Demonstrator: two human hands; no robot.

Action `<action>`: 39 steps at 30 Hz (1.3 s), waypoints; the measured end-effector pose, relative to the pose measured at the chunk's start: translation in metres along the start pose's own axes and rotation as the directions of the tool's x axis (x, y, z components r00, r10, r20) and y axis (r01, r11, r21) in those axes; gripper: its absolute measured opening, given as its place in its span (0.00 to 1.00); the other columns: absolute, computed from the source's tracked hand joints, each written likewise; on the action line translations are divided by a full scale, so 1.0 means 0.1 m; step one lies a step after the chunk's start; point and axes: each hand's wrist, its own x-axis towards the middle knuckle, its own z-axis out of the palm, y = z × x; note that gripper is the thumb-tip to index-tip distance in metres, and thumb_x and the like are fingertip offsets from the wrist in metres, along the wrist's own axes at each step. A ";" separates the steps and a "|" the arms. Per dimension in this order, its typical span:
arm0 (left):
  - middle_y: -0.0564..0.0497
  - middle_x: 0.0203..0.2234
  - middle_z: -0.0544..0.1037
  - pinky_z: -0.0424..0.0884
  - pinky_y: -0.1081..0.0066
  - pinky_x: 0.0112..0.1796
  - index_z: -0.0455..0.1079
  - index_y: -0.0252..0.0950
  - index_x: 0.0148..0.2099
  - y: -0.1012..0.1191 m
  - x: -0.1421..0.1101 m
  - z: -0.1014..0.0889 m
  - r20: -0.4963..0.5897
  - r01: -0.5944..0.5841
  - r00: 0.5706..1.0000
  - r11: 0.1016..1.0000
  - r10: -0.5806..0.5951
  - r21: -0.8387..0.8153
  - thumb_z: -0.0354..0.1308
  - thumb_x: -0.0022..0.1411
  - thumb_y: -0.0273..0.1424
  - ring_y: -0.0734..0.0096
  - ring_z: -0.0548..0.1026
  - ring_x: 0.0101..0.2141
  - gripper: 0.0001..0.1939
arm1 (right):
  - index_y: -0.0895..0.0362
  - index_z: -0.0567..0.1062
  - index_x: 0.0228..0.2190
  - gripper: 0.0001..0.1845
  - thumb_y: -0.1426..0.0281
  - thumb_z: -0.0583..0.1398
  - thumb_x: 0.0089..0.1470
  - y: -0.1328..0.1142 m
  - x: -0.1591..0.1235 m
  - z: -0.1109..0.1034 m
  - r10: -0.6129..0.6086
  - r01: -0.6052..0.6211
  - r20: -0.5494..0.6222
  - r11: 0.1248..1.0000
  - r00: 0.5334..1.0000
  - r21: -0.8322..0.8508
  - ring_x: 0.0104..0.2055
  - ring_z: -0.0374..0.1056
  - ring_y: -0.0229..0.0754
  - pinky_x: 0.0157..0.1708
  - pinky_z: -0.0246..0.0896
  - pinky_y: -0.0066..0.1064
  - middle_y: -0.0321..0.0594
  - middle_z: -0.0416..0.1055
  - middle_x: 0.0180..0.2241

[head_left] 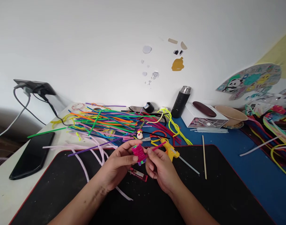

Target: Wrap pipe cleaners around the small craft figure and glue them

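Between thumb and fingers, my left hand (pixel 119 161) holds a small coiled pipe-cleaner piece (pixel 138 153), mostly magenta with bits of green and purple at its ends. My right hand (pixel 160 165) pinches a magenta pipe cleaner (pixel 160 146) close to the coil's right side; its free end points up and right. Just beyond the coil stands a small figure with a white face (pixel 139 134). Under the hands, a red packet with a label (pixel 138 174) lies on the black mat (pixel 194 200). A yellow glue gun (pixel 172 151) rests right of my right hand.
Loose pipe cleaners (pixel 107 120) spread across the back of the table. Scissors with orange handles (pixel 158 134) lie near the glue gun. A wooden stick (pixel 204 157) is at right, a phone (pixel 32 156) at left. A black thermos (pixel 180 101) and white box (pixel 201 115) stand by the wall.
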 end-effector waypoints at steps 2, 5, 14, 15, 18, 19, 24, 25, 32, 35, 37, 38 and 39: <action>0.49 0.37 0.86 0.70 0.70 0.44 0.84 0.39 0.50 -0.01 0.00 -0.01 0.008 0.000 1.000 1.000 0.000 -0.013 0.78 0.48 0.24 0.68 0.79 0.37 0.24 | 0.59 0.78 0.35 0.31 0.43 0.72 0.51 -0.01 0.00 0.01 -0.001 0.001 0.005 1.000 1.000 0.003 0.13 0.54 0.29 0.13 0.37 0.23 0.24 0.60 0.16; 0.47 0.39 0.86 0.71 0.71 0.43 0.83 0.38 0.52 -0.03 0.01 -0.03 0.009 -0.012 1.000 0.999 0.012 -0.029 0.77 0.50 0.24 0.68 0.80 0.38 0.26 | 0.59 0.77 0.35 0.31 0.43 0.72 0.51 -0.01 0.00 0.01 -0.004 0.004 0.008 1.000 1.000 -0.003 0.13 0.54 0.29 0.14 0.37 0.23 0.24 0.60 0.16; 0.47 0.44 0.86 0.79 0.67 0.43 0.82 0.40 0.55 0.00 -0.03 -0.01 0.050 0.061 0.997 0.996 -0.058 -0.063 0.72 0.56 0.21 0.67 0.83 0.37 0.24 | 0.58 0.76 0.34 0.32 0.42 0.73 0.49 -0.02 0.00 0.01 0.007 -0.008 -0.042 1.000 0.999 -0.017 0.14 0.53 0.30 0.14 0.38 0.23 0.24 0.60 0.15; 0.47 0.45 0.86 0.79 0.68 0.43 0.82 0.40 0.55 0.00 -0.03 -0.01 0.050 0.057 0.997 0.996 -0.054 -0.065 0.72 0.57 0.21 0.68 0.83 0.37 0.24 | 0.58 0.76 0.34 0.32 0.42 0.73 0.48 -0.03 -0.01 0.01 0.007 -0.008 -0.049 1.000 0.999 -0.015 0.14 0.53 0.30 0.14 0.38 0.23 0.24 0.60 0.15; 0.45 0.44 0.87 0.79 0.70 0.41 0.82 0.40 0.55 0.00 -0.03 -0.01 0.046 0.034 0.998 0.996 -0.031 -0.077 0.71 0.60 0.21 0.69 0.83 0.35 0.22 | 0.58 0.75 0.33 0.31 0.43 0.74 0.48 -0.03 0.00 0.01 0.007 -0.008 -0.058 1.000 0.998 -0.015 0.14 0.53 0.29 0.14 0.37 0.22 0.24 0.60 0.15; 0.45 0.43 0.87 0.79 0.71 0.40 0.82 0.40 0.55 0.00 -0.03 -0.01 0.042 0.031 0.999 0.996 -0.028 -0.079 0.71 0.60 0.22 0.69 0.83 0.34 0.21 | 0.58 0.75 0.33 0.31 0.43 0.74 0.48 -0.02 0.00 0.01 0.006 -0.007 -0.060 1.000 0.998 -0.015 0.14 0.53 0.29 0.14 0.37 0.22 0.24 0.60 0.15; 0.49 0.36 0.85 0.78 0.72 0.39 0.83 0.38 0.54 -0.01 -0.02 -0.01 0.023 0.051 0.999 0.996 -0.049 -0.071 0.73 0.59 0.24 0.70 0.83 0.32 0.20 | 0.57 0.75 0.33 0.31 0.43 0.73 0.49 0.00 0.00 0.00 -0.003 0.001 -0.066 1.000 0.998 -0.028 0.13 0.53 0.29 0.14 0.38 0.22 0.24 0.60 0.15; 0.49 0.36 0.85 0.78 0.72 0.39 0.82 0.38 0.54 -0.01 -0.02 -0.01 0.029 0.050 0.998 0.996 -0.048 -0.067 0.74 0.58 0.25 0.70 0.83 0.32 0.21 | 0.57 0.75 0.33 0.31 0.43 0.73 0.49 0.01 0.01 0.00 -0.003 0.001 -0.064 0.999 0.998 -0.033 0.13 0.53 0.29 0.14 0.38 0.22 0.24 0.60 0.15; 0.51 0.39 0.85 0.75 0.75 0.38 0.82 0.40 0.52 0.00 -0.02 0.00 0.033 0.027 0.999 0.999 -0.026 -0.022 0.78 0.52 0.21 0.75 0.80 0.31 0.25 | 0.57 0.75 0.33 0.30 0.44 0.72 0.51 0.05 0.02 -0.01 -0.012 0.009 -0.061 0.999 0.998 -0.051 0.13 0.53 0.30 0.13 0.38 0.22 0.23 0.60 0.15; 0.50 0.40 0.85 0.74 0.75 0.37 0.82 0.40 0.51 -0.03 -0.01 -0.02 0.014 0.020 1.000 1.000 -0.020 -0.012 0.78 0.52 0.22 0.75 0.79 0.31 0.24 | 0.57 0.74 0.32 0.29 0.44 0.72 0.52 0.06 0.02 -0.01 -0.017 0.013 -0.058 0.998 0.998 -0.057 0.13 0.54 0.30 0.13 0.38 0.22 0.24 0.60 0.15; 0.50 0.39 0.85 0.73 0.75 0.36 0.82 0.40 0.51 -0.04 -0.01 -0.03 0.004 0.019 1.000 1.000 -0.019 -0.009 0.78 0.53 0.22 0.76 0.78 0.31 0.23 | 0.57 0.73 0.31 0.29 0.44 0.72 0.52 0.06 0.01 -0.01 -0.013 0.009 -0.057 0.998 0.998 -0.054 0.13 0.54 0.30 0.13 0.38 0.22 0.24 0.60 0.15; 0.50 0.39 0.85 0.72 0.75 0.36 0.82 0.40 0.51 -0.04 -0.01 -0.03 -0.002 0.022 1.000 1.000 -0.022 -0.008 0.78 0.53 0.22 0.76 0.78 0.31 0.23 | 0.56 0.73 0.31 0.30 0.43 0.72 0.51 0.06 0.01 0.00 -0.010 0.007 -0.055 0.999 0.998 -0.051 0.13 0.54 0.30 0.13 0.38 0.22 0.24 0.60 0.15; 0.50 0.39 0.85 0.72 0.75 0.36 0.82 0.40 0.50 -0.04 -0.01 -0.02 -0.006 0.024 1.000 1.000 -0.024 -0.008 0.77 0.52 0.22 0.76 0.78 0.30 0.22 | 0.56 0.73 0.30 0.30 0.43 0.72 0.51 0.06 0.00 0.00 -0.009 0.007 -0.052 0.999 0.999 -0.049 0.13 0.54 0.30 0.13 0.38 0.22 0.24 0.60 0.15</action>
